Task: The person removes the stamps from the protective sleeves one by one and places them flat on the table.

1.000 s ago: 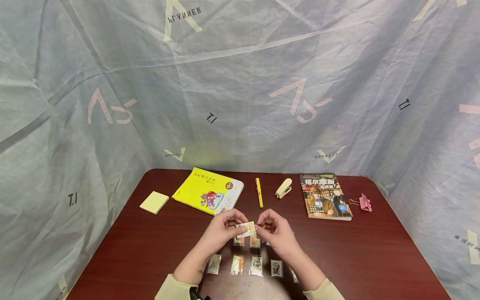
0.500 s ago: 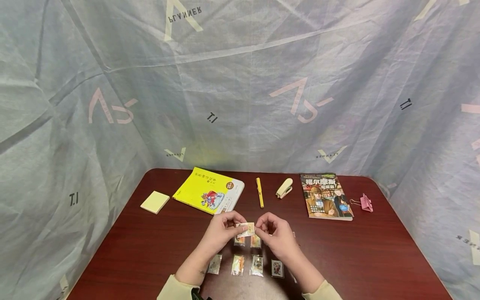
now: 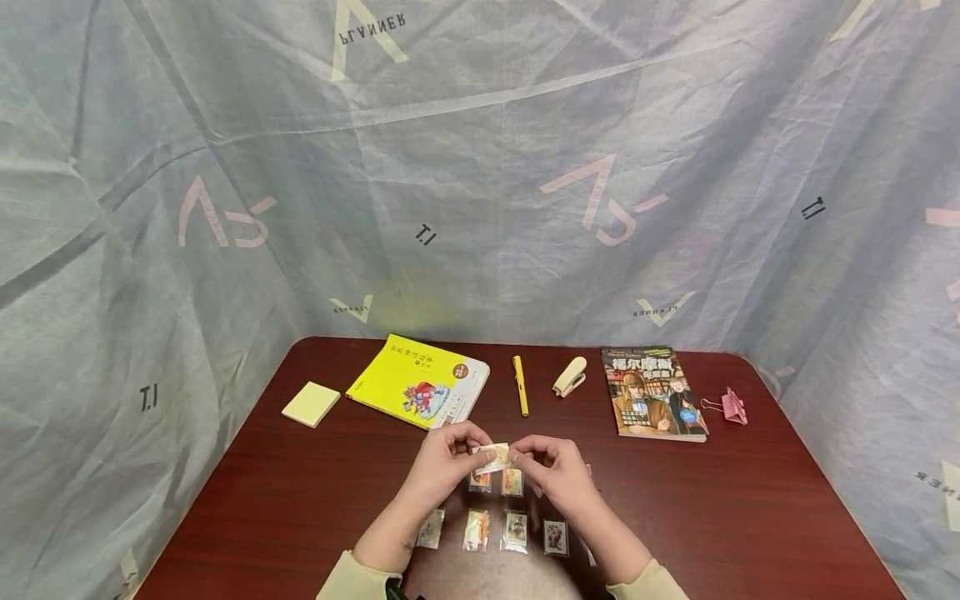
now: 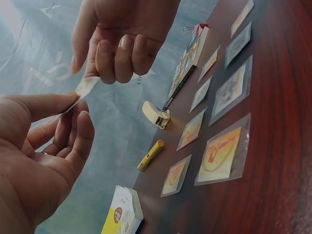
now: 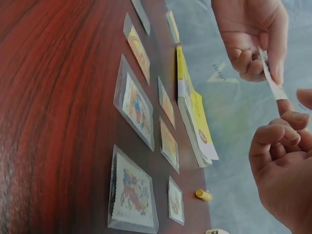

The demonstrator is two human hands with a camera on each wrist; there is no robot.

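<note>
My left hand point(image 3: 438, 467) pinches a small stamp point(image 3: 498, 456), pale with a printed picture, above the table, thumb on top. In the right wrist view the stamp point(image 5: 274, 80) is seen almost edge-on. My right hand point(image 3: 558, 475) is at its right edge with thumb and forefinger close to the corner and the other fingers curled in. Whether that thumb and forefinger grip the edge is unclear. Below both hands lie several stamps in clear sleeves in two rows, among them an orange one point(image 3: 476, 530) and one with a colourful figure point(image 5: 131, 192). The hands partly cover the back row.
Along the back of the dark red table point(image 3: 300, 500) lie a yellow sticky-note pad point(image 3: 311, 404), a yellow book point(image 3: 416, 382), a yellow pen point(image 3: 521, 387), a cream stapler point(image 3: 570, 377), a comic-style book point(image 3: 652, 393) and a pink binder clip point(image 3: 732, 406). Grey cloth surrounds the table.
My right thumb and forefinger have shifted at the stamp's right edge, and the hand has dropped slightly. The stamp tilts a little differently in my left hand, which stays in place.
</note>
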